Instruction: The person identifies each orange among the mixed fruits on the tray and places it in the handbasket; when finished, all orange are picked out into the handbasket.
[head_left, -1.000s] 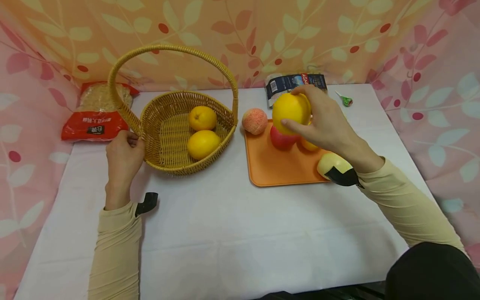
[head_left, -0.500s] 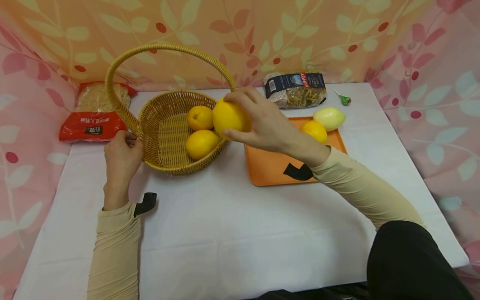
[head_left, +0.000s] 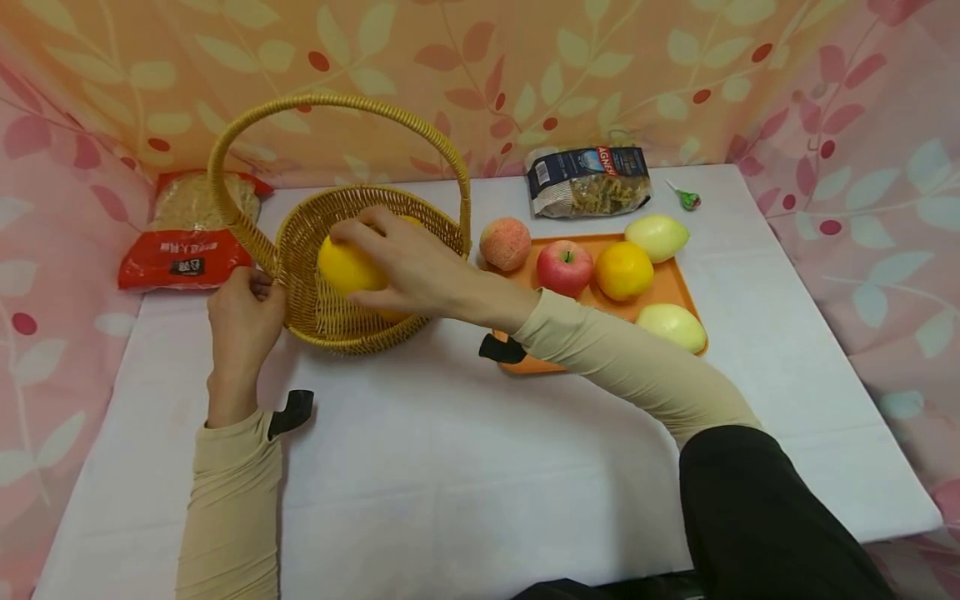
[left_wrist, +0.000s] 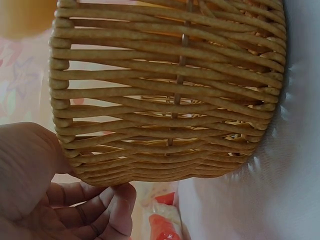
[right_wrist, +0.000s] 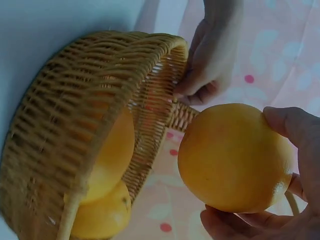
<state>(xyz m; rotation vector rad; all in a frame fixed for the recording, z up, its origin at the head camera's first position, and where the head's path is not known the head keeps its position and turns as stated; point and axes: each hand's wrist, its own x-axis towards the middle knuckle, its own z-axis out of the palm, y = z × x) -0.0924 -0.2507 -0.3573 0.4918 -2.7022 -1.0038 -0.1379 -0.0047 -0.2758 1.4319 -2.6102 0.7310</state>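
My right hand (head_left: 408, 267) grips a yellow-orange round fruit, an orange (head_left: 348, 265), over the opening of the wicker basket (head_left: 352, 343). Thumb and fingers lie around the orange in the right wrist view, and the fruit shows apart from the basket rim there. Two yellow fruits rest inside the basket, one (right_wrist: 112, 155) beside the other (right_wrist: 102, 212); in the head view my hand mostly covers them. At the basket's left side, near the handle's base, my left hand (head_left: 246, 325) pinches the rim with curled fingers.
An orange tray (head_left: 615, 309) at right carries a red apple (head_left: 564, 268), an orange (head_left: 624, 271) and pale green oval fruit (head_left: 672, 327). A peach (head_left: 506, 243) sits at its left corner. Behind are a pasta bag (head_left: 588, 182) and lollipop (head_left: 686, 197); a red bag (head_left: 187, 254) lies left.
The right hand has carried the orange leftward from above the tray, past the basket's right rim, to over its middle. The left hand keeps its hold on the rim.
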